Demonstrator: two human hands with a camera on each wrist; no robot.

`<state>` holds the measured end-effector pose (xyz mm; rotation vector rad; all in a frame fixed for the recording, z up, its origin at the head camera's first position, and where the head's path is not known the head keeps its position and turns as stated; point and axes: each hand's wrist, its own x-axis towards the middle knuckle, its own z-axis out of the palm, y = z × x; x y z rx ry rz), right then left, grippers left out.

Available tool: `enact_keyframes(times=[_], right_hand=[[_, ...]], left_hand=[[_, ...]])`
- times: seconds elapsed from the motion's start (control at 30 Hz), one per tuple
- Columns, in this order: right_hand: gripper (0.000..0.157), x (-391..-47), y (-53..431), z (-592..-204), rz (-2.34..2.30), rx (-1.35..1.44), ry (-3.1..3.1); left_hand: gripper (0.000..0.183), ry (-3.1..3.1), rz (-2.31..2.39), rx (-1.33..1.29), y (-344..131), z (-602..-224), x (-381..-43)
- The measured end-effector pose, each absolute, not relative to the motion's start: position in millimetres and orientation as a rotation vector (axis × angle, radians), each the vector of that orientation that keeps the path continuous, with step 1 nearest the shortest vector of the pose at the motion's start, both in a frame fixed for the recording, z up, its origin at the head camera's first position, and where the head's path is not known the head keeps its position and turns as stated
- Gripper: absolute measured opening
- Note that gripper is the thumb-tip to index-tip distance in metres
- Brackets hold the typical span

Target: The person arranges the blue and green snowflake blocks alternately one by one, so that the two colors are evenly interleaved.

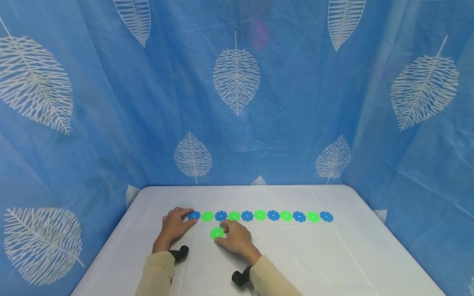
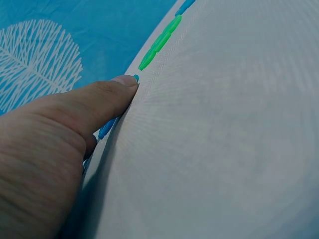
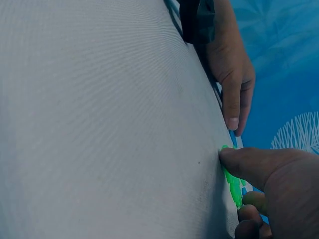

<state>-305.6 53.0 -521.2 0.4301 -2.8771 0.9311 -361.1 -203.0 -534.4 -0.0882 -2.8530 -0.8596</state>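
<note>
A straight row of notched plastic discs, blue and green by turns, lies flat across the white table. At its left end, my left hand (image 1: 174, 225) holds a blue notched disc (image 1: 194, 215) by its edge between thumb and forefinger. In the left wrist view the thumb (image 2: 117, 89) covers most of this disc. Nearer to me, just in front of the row, my right hand (image 1: 237, 237) pinches a green notched disc (image 1: 217, 233) between thumb and fingers. The right wrist view shows that green disc (image 3: 234, 189) low at the table, its edge partly behind the thumb.
The row runs on to a blue disc (image 1: 326, 216) at its right end, past a green disc (image 1: 260, 215) in the middle. Black wrist mounts (image 1: 241, 277) sit under both sleeves. Blue curtains (image 1: 237, 135) with white leaf prints enclose the white table (image 1: 314, 263).
</note>
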Motion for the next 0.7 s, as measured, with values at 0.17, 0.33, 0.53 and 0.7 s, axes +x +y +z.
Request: enact_keyframes(times=[0.17,0.33,0.53,0.7], right_hand=[[0.046,-304.2,52.3,-520.5,0.908,0.416,-2.878],[0.043,-302.7,51.9,-518.1,0.913,0.411,-2.864],[0.044,-303.4,51.4,-518.8,0.904,0.41,-2.872],[0.044,-303.1,51.1,-518.6,0.921,0.417,-2.882]], left_hand=[[0.051,-2.864,-0.849,-0.074,-202.0,-535.0,-361.2],[0.052,-2.867,-0.84,-0.075,-201.3,-533.1,-359.6],[0.052,-2.859,-0.848,-0.088,-200.9,-529.4,-356.6],[0.052,-2.868,-0.86,-0.075,-200.9,-529.6,-355.5]])
